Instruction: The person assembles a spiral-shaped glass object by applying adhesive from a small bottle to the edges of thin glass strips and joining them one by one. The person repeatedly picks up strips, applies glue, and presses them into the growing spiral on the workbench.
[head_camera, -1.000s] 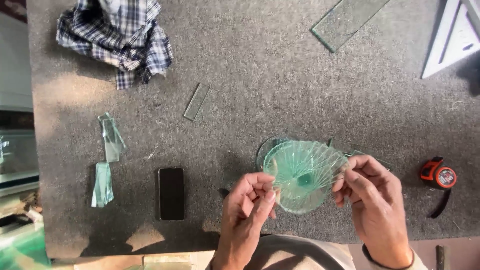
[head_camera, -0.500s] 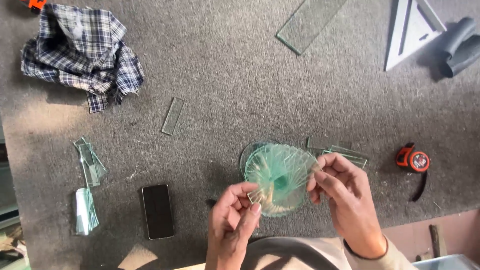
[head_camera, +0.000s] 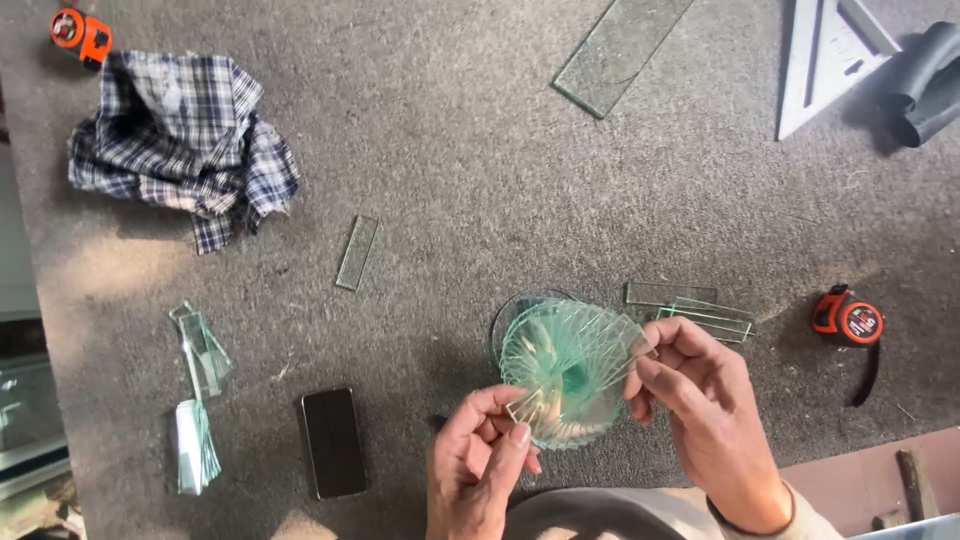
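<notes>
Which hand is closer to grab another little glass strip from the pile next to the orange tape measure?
Probably the right hand. It grips the fanned glass disc right beside the loose glass strips; the left hand pinches the fan's lower edge, farther away.

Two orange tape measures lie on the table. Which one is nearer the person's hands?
The tape measure at the right edge, just beyond the right hand. The other tape measure sits in the far left corner, above the plaid cloth.

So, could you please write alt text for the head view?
Both hands, left hand and right hand, hold a round fan of thin greenish glass strips above a grey carpeted table. A dark phone lies left; an orange tape measure right.
</notes>
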